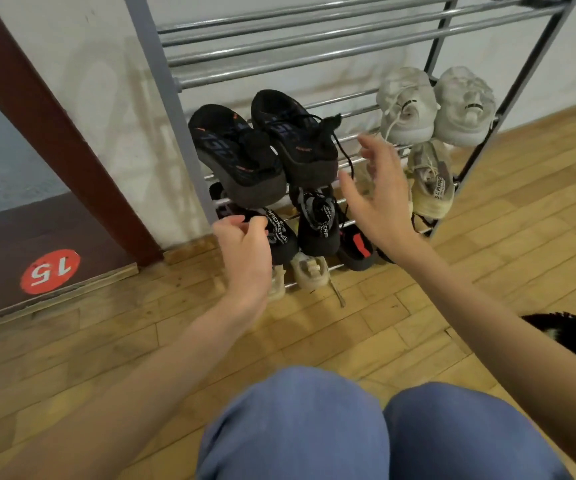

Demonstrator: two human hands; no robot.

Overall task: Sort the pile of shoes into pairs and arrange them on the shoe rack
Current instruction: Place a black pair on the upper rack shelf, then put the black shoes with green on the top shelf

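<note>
A grey metal shoe rack (175, 109) stands against the wall. On one shelf sits a pair of black sneakers (238, 150) and, to the right, a pair of off-white sneakers (407, 105). The shelf below holds black knit shoes with white lettering (317, 220) and a cream shoe (430, 188). Lower still are a pale yellow shoe (309, 271) and a black shoe with a red patch (357, 249). My left hand (245, 251) hovers with curled fingers just in front of a black knit shoe, holding nothing. My right hand (376, 199) is open with spread fingers beside the black sneakers.
The upper rack shelves (314, 39) carry no shoes. A dark shoe (570, 337) lies on the wooden floor at the right edge. A dark red door frame (54, 133) and a red round "15" sticker (50, 271) are at the left. My knees fill the bottom.
</note>
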